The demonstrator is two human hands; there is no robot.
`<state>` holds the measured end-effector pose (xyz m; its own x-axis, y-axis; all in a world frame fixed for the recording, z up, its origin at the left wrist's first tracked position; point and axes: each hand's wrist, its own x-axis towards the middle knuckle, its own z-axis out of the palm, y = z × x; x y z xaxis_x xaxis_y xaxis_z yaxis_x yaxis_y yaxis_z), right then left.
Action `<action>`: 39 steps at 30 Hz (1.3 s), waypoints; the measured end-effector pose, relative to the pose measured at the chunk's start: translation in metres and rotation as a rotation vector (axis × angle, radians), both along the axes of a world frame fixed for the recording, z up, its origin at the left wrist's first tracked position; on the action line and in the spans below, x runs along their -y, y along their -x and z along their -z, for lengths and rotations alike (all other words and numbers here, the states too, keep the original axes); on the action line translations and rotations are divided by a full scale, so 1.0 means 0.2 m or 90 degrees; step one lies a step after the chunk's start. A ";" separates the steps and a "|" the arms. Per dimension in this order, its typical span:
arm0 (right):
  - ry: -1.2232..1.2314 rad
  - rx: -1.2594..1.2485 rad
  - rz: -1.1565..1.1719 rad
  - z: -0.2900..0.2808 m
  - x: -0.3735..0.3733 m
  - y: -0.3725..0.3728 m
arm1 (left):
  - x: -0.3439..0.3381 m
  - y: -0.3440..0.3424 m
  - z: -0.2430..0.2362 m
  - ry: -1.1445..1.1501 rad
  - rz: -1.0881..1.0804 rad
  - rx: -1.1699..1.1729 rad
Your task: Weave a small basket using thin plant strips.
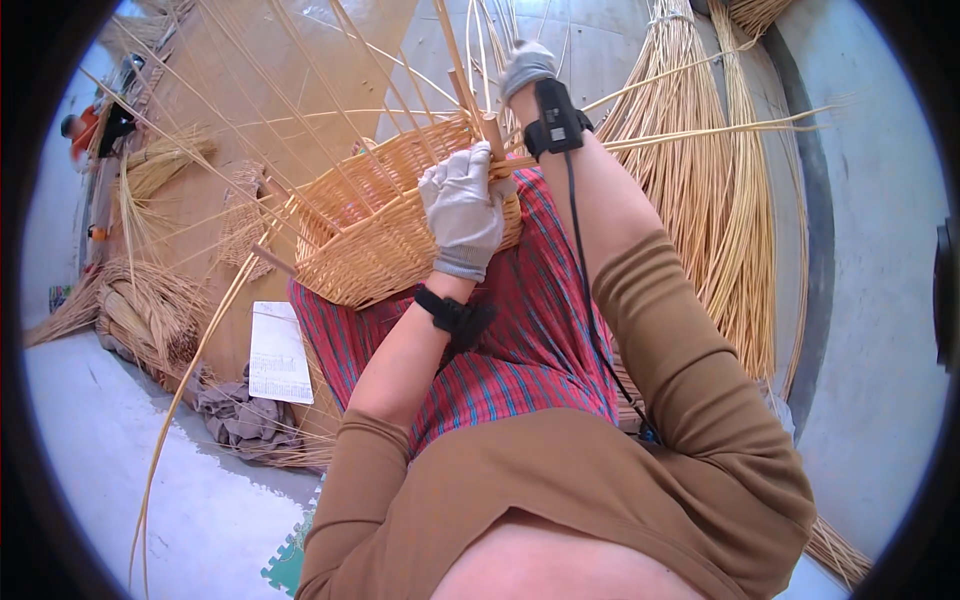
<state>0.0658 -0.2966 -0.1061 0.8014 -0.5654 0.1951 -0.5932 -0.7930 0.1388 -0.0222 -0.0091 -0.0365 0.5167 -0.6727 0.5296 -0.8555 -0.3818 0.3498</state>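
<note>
A half-woven wicker basket (370,250) rests tilted on my lap, over a red and blue striped cloth (530,340). Long upright canes rise from its rim, and short wooden pegs (274,259) stick out at its corners. My left hand (465,205), in a pale glove, is closed round the basket's near right corner beside a peg, with loose canes running out to the right from there. Beyond that corner is my right hand (527,68), also gloved and raised, its fingers curled and slightly blurred. What it holds, if anything, is hidden.
Large bundles of long canes (690,170) lie on the right by the wall. More cane bundles (150,310), a grey cloth (245,415) and a white paper sheet (279,350) are on the left. A person in orange (90,132) is at the far left.
</note>
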 end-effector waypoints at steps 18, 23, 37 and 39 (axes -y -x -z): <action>-1.203 1.185 0.199 -0.52 -0.08 0.27 | -0.02 -0.01 0.00 -0.034 -0.007 0.009; -1.278 1.109 0.321 -0.42 -0.10 0.07 | -0.02 0.00 -0.01 0.059 0.017 -0.032; -1.178 1.191 -0.477 -0.76 -0.45 0.73 | -0.05 -0.05 0.03 0.023 0.039 0.091; -1.213 1.266 -0.453 -0.72 -0.46 0.83 | -0.04 -0.06 0.02 -0.007 0.040 0.107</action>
